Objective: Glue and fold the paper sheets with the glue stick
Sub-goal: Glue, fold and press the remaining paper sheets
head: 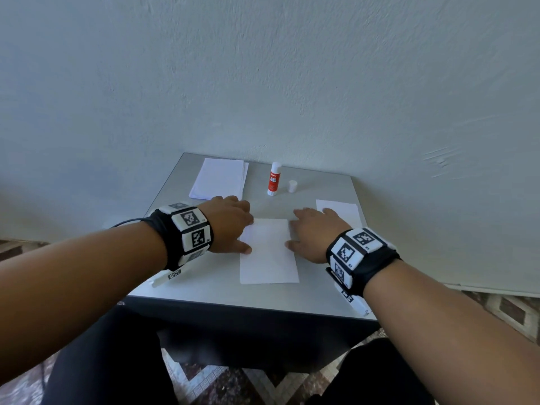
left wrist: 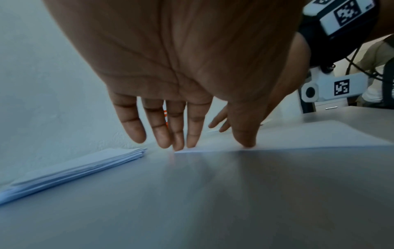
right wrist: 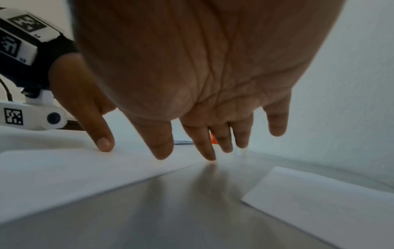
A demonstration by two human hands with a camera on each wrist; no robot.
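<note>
A white paper sheet (head: 267,252) lies flat in the middle of the grey table (head: 204,285). My left hand (head: 233,226) rests on its left edge with straight fingers (left wrist: 181,134) touching the paper's far corner and the thumb on the edge. My right hand (head: 309,229) rests on the right edge, fingers (right wrist: 204,144) straight and spread, thumb on the sheet (right wrist: 64,171). The glue stick (head: 274,179) stands upright and uncapped at the back of the table, its white cap (head: 292,186) beside it to the right.
A stack of white sheets (head: 219,178) lies at the back left, seen also as the stack (left wrist: 70,170) in the left wrist view. Another single sheet (head: 342,213) lies at the right, partly under my right hand. A wall rises just behind the table.
</note>
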